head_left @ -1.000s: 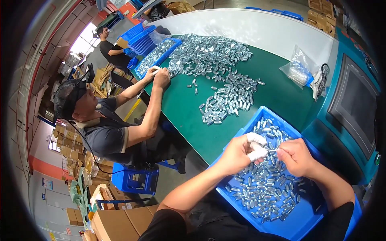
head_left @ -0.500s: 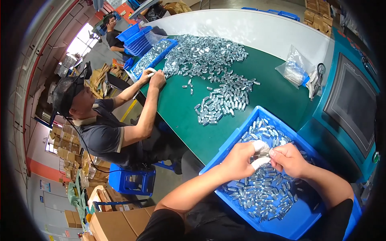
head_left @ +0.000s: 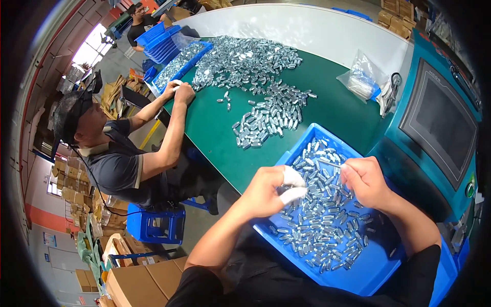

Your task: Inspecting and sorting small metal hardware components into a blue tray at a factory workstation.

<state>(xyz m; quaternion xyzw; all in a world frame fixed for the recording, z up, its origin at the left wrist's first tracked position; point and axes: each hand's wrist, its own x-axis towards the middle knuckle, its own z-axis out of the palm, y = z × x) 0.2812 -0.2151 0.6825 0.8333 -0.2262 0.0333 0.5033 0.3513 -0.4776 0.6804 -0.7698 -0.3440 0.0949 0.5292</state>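
My left hand point(head_left: 266, 192) is over the left side of a blue plastic tray point(head_left: 266, 235). White covers wrap its thumb and forefinger, whose tips are a little apart with no part visible between them. Over the tray's right side, my right hand point(head_left: 365, 181) pinches a thin metal rod point(head_left: 330, 163) that points left. Below both hands, many small shiny metal cylindrical parts point(head_left: 327, 225) lie loose in the tray.
A green table point(head_left: 220, 148) carries a big heap of similar parts point(head_left: 250, 61) and a smaller pile point(head_left: 271, 115). A plastic bag point(head_left: 363, 77) and scissors point(head_left: 393, 87) lie near a teal machine point(head_left: 434, 128) on the right. A co-worker point(head_left: 112, 148) sits at the left.
My hands have moved apart, the left one going left and the right one slightly up, with the rod now visible in the right. The whole view has shifted slightly.
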